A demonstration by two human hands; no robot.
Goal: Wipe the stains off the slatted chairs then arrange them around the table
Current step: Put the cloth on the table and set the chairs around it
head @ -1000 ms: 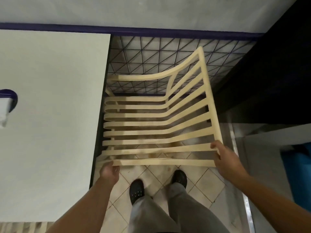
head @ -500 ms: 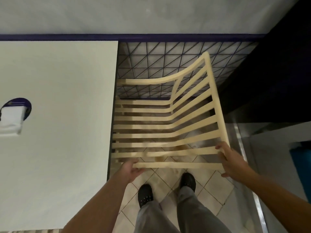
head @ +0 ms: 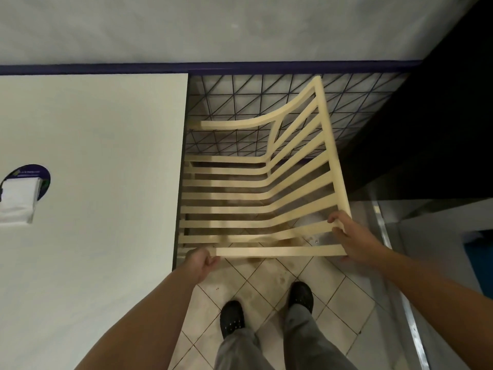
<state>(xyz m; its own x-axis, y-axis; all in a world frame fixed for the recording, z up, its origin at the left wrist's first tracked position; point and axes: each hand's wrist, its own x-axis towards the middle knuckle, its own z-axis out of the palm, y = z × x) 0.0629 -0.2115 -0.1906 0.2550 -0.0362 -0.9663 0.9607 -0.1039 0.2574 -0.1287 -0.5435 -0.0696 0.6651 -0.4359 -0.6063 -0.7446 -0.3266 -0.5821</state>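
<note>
A cream slatted chair (head: 256, 209) stands on the tiled floor, its left side tucked against the white table (head: 93, 182). Its curved back rises on the right. My left hand (head: 201, 263) grips the left end of the nearest slat, by the table's edge. My right hand (head: 349, 236) holds the chair's near right corner, fingers curled over the side rail. A brownish stain shows on the slats near that corner. A white folded cloth (head: 17, 201) lies on the table at the far left, on a round blue mark.
A grey wall with a dark blue skirting stripe (head: 240, 68) runs behind the table and chair. A dark cabinet or counter (head: 426, 129) stands close on the right, with a metal floor strip (head: 394, 276) beside it. My feet (head: 266, 308) are on beige diagonal tiles behind the chair.
The view has shifted right, so the table and cloth show more. My left hand moved from under the slat's end to a firm grip on it; the right hand stayed on the corner.
</note>
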